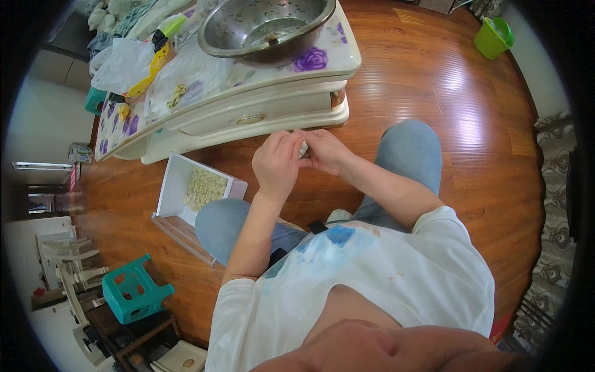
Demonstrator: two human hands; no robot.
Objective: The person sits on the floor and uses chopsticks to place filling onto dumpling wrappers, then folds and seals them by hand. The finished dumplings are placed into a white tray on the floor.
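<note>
My left hand (277, 160) and my right hand (325, 151) meet in front of my knees, near the table's drawer front. Between their fingers they pinch a small pale dough piece (303, 149), mostly covered by the fingers. Beyond them, a large steel basin (267, 39) stands on the flower-patterned table (260, 79), with green flecks on its inner wall and something small in the bottom. To the left, a white drawer-like bin (174, 186) on the floor holds many small pale dumplings (204, 188) in rows.
Plastic bags (123, 65) and a crumpled wrapper (177, 95) lie on the table, left of the basin. A teal plastic stool (135, 288) stands at the lower left. A green bucket (492, 39) is by the wall at the upper right, above a patterned curtain (553, 209).
</note>
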